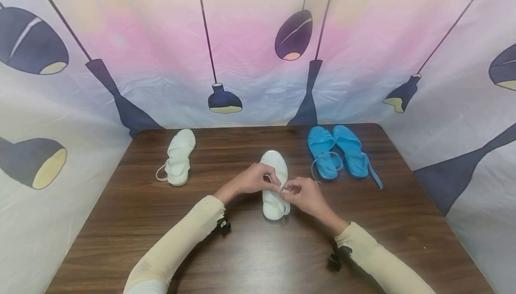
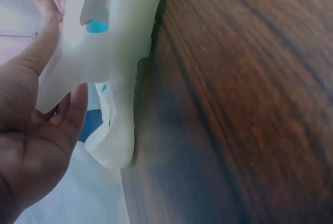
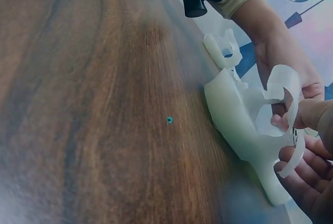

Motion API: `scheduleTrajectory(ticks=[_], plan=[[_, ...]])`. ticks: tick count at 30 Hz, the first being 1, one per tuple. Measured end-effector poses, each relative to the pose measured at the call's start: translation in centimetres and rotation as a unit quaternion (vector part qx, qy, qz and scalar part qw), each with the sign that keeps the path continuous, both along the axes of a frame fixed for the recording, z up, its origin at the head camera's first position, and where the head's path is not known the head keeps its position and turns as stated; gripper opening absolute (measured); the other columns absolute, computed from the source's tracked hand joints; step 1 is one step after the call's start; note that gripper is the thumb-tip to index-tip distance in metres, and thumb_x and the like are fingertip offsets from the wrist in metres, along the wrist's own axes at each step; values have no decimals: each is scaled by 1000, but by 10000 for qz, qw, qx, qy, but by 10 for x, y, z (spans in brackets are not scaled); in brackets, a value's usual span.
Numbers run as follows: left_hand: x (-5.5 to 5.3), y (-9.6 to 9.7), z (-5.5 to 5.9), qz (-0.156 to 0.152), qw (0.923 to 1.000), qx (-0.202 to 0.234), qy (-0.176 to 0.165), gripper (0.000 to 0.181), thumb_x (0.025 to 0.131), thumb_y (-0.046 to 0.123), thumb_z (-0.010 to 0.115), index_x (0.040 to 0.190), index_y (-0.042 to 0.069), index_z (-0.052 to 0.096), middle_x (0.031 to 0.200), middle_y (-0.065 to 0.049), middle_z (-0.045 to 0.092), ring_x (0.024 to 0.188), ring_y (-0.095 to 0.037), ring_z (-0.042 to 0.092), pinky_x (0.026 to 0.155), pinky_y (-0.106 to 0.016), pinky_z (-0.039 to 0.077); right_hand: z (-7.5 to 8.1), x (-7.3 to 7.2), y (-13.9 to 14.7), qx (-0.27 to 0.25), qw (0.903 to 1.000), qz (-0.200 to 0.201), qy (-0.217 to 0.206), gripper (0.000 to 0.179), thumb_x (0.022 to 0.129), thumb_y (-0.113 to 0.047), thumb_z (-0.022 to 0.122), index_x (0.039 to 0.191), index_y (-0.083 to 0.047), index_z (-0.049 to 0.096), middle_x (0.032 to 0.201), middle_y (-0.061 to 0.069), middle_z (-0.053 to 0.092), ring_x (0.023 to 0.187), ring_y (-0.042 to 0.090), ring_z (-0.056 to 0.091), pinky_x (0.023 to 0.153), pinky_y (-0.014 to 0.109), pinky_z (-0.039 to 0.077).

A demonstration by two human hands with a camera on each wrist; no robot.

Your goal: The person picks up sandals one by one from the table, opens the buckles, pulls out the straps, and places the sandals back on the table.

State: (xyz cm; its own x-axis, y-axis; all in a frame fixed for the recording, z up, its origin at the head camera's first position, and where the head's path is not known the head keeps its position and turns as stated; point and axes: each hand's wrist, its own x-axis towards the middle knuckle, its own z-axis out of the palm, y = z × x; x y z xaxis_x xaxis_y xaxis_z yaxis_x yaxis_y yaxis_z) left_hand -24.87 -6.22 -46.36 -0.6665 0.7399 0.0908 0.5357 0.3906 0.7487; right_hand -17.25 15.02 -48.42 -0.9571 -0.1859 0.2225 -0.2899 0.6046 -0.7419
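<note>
A white sandal [image 1: 275, 160] lies on the table, toe pointing away, between my two hands. Its ankle strap [image 3: 292, 102] curves up in the right wrist view, with a small metal buckle [image 3: 295, 136] beside the fingers. My left hand [image 1: 255, 178] reaches over from the left and pinches the strap between thumb and fingers. From the other side, my right hand [image 1: 306, 195] pinches the strap near its end. The fingertips of both hands almost meet above the sandal. Whether the strap passes through the buckle is hidden by the fingers.
Another white sandal [image 1: 177, 159] lies at the back left, its strap looped outward. Two blue sandals, one left [image 1: 321, 138] and one right [image 1: 347, 142], lie at the back right. The brown wooden table [image 1: 258, 258] meets a printed curtain [image 1: 250, 52] behind.
</note>
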Motion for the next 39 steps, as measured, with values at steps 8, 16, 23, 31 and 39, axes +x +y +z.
scheduleTrajectory(ticks=[8, 16, 23, 31, 39], plan=[[3, -3, 2, -460, 9983, -298, 205, 14, 91, 23, 79, 101, 14, 79, 93, 7, 76, 76, -2, 62, 72, -22, 54, -3, 1, 3, 45, 9997, -29, 220, 14, 78, -19, 90, 88, -15, 81, 77, -6, 69, 72, 8, 63, 65, 25, 54], [6, -9, 1, -416, 9962, -284, 714, 15, 92, 21, 78, 104, 13, 81, 97, 2, 78, 74, 0, 62, 68, -20, 53, -3, 0, 5, 45, 9996, -45, 268, 14, 78, -17, 89, 90, -16, 81, 77, -7, 70, 73, 7, 64, 66, 26, 54], [6, -12, 0, -277, 9974, -208, 636, 12, 90, 19, 80, 100, 12, 82, 92, 3, 77, 72, 0, 62, 66, -20, 54, -4, 0, 5, 138, 9992, -88, 359, 14, 77, -17, 89, 88, -17, 81, 74, -8, 68, 72, 7, 63, 65, 27, 52], [6, -18, 1, -137, 9970, -386, 656, 13, 90, 18, 80, 100, 12, 82, 94, 2, 77, 75, -1, 65, 68, -20, 55, -5, 1, 4, 28, 9995, -40, 296, 14, 77, -17, 89, 88, -17, 81, 75, -7, 68, 72, 8, 63, 65, 28, 52], [5, -20, 3, -169, 9949, -556, 823, 13, 89, 15, 80, 101, 10, 81, 97, -1, 76, 81, -4, 67, 73, -19, 55, -5, 3, 4, -94, 9996, -85, 257, 15, 77, -17, 90, 88, -17, 81, 75, -8, 69, 71, 6, 65, 65, 28, 53]])
